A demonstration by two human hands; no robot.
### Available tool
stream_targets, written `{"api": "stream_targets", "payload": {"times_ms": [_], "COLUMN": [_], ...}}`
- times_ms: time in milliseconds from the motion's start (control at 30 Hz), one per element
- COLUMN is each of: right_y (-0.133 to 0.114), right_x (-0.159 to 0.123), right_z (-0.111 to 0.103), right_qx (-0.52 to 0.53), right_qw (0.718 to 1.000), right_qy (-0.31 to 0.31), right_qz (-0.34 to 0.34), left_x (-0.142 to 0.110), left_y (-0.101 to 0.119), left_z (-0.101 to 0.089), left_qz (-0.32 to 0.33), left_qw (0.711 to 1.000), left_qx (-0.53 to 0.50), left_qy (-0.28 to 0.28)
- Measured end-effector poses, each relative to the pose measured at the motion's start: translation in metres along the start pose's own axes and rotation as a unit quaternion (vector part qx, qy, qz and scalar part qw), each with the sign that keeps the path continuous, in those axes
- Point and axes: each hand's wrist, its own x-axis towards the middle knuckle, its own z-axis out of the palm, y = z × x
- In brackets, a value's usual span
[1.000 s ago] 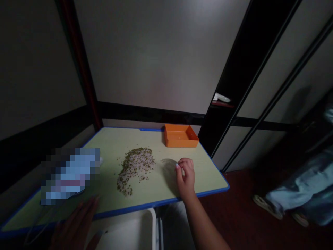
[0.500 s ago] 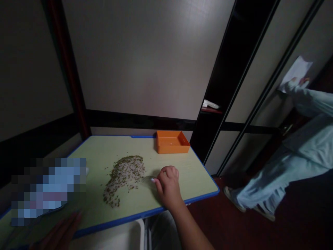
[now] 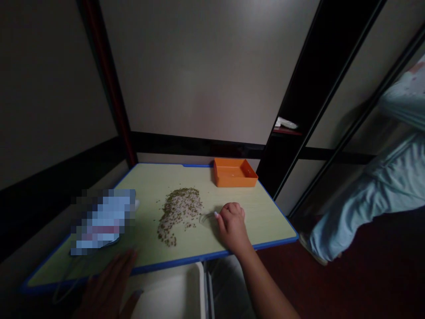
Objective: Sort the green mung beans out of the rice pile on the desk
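On the pale table (image 3: 272, 221) with a blue edge lies a spread heap of small brown-green and whitish grains (image 3: 181, 208). To its right rests my right hand (image 3: 231, 223), fingers curled and closed around a clear, see-through tool (image 3: 207, 217). Its tip touches the heap's right side; I cannot make out whether it is a spoon or a scoop. My left hand (image 3: 108, 283) lies dim and partly in shadow at the near left edge, fingers stretched out and holding nothing. An orange open box (image 3: 236, 180) stands at the far right corner.
A blurred-out bluish item (image 3: 102, 223) lies on the table's left, with a thin loop (image 3: 63, 292) hanging off the edge. Below the near edge is a white tray (image 3: 202, 283). A person in light blue trousers (image 3: 361, 208) is at the right; panels stand behind the table.
My view has turned slightly left, so the table sits further right and higher. More of my left hand shows. The person at the right is now partly out of view. My right hand's grip looks the same.
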Motion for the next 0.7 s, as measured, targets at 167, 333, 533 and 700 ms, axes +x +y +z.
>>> {"api": "stream_targets", "payload": {"times_ms": [167, 333, 533, 700], "right_y": [0.000, -0.003, -0.002, -0.003], "right_x": [0.002, 0.005, 0.005, 0.007], "right_z": [0.000, 0.003, 0.004, 0.004], "right_qx": [0.013, 0.026, 0.116, 0.082], "right_qw": [1.000, 1.000, 0.993, 0.996], "right_qy": [-0.015, -0.002, -0.002, -0.034], "right_qz": [0.006, 0.009, -0.008, 0.003], "left_x": [0.005, 0.008, 0.009, 0.011], "left_y": [0.005, 0.010, 0.013, 0.013], "left_z": [-0.006, -0.009, -0.014, -0.014], "left_qz": [0.020, 0.023, 0.024, 0.021], "left_qw": [0.999, 0.999, 0.999, 1.000], "left_qx": [0.020, 0.022, 0.019, 0.005], "left_qy": [0.030, 0.029, 0.026, 0.017]}}
